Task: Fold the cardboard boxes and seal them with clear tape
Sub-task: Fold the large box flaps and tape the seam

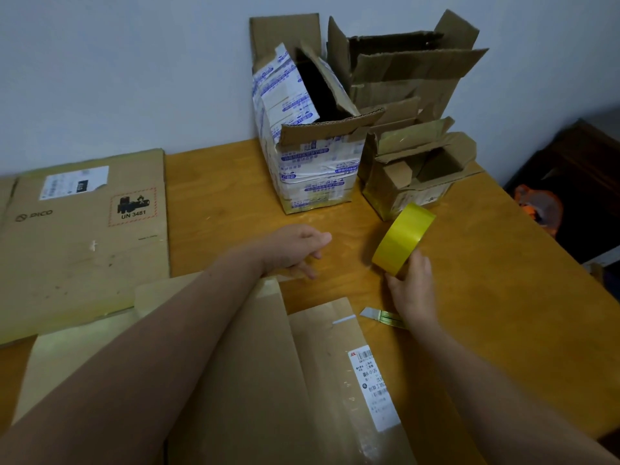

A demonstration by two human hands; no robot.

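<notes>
right hand [414,290] grips the yellow tape roll [404,238] by its near rim, and the roll tilts up past the fingertips. left hand [295,248] rests loosely curled on the table [503,263], fingers just beyond the flat cardboard [268,364]. box cutter [379,315] lies behind the right fingers, by the wrist.

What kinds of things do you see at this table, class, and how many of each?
Upright open boxes: 3
Flattened boxes: 2
Tape roll: 1
Knife: 1
Total: 7
</notes>
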